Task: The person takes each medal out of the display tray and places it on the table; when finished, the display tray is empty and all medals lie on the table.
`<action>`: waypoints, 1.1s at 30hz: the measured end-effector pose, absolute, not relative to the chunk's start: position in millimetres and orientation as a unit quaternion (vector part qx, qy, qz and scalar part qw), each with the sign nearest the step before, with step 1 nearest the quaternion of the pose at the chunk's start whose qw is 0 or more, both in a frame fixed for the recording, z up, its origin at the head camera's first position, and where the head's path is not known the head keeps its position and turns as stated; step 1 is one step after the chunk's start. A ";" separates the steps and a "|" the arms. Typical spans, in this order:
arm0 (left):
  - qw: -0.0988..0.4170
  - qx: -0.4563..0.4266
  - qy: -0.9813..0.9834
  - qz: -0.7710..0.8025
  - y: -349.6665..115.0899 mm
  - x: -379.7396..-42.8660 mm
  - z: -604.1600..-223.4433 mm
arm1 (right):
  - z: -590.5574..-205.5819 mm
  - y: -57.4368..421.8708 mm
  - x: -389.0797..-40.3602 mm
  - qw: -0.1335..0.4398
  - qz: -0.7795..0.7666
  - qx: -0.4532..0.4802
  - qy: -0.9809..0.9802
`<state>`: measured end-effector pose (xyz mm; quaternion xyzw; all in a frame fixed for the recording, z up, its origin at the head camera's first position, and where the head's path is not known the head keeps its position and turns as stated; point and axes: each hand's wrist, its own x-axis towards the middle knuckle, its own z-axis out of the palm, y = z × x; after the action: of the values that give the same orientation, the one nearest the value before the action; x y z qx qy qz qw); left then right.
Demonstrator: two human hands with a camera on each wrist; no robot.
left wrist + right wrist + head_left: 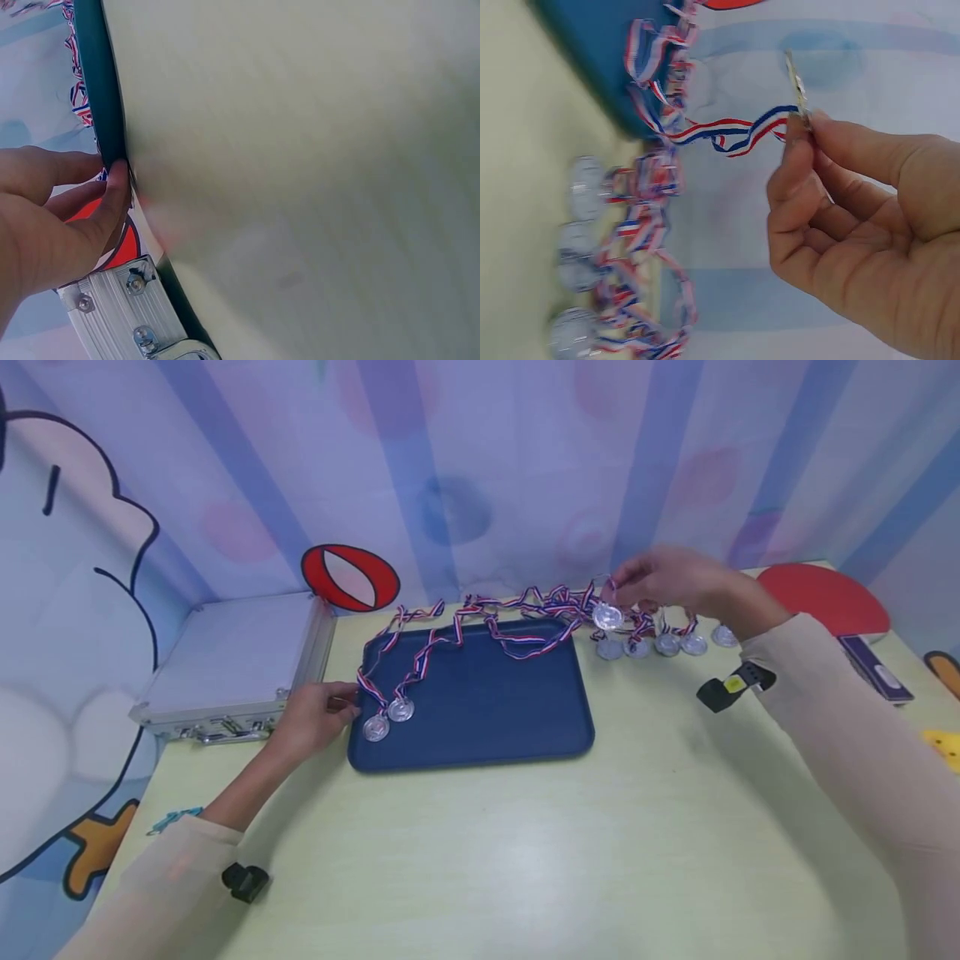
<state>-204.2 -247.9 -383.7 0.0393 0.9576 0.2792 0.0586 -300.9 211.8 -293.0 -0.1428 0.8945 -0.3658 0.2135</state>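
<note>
My right hand pinches a silver medal near its ribbon end, raised above the table at the back. Its striped ribbon trails down toward a tangle of ribbons. With thumb and fingers, my left hand pinches the left rim of a dark blue tray. Two silver medals lie at the tray's left side, their red, white and blue ribbons running over its back edge. Several more medals lie on the table right of the tray, below my right hand.
A silver metal case stands left of the tray. Behind my right forearm lies a red paddle-shaped thing, with a dark box beside it. A patterned curtain hangs along the table's back edge.
</note>
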 end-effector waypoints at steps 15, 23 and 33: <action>0.054 0.043 0.957 0.280 -249.3 -200.0 -383.6 | -231.8 163.7 -349.1 0.046 -0.479 -0.153 0.863; 0.051 0.054 0.957 0.282 -247.3 -199.8 -382.4 | -256.9 200.8 -348.7 0.073 -0.466 -0.135 0.871; 0.057 0.037 0.959 0.276 -250.2 -197.2 -381.1 | -318.4 214.7 -323.0 0.151 -0.384 -0.120 0.903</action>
<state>-197.2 -250.2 -381.1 0.0368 0.9589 0.2756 0.0574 -323.0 214.7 -318.4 -0.1199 0.9029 -0.3842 0.1510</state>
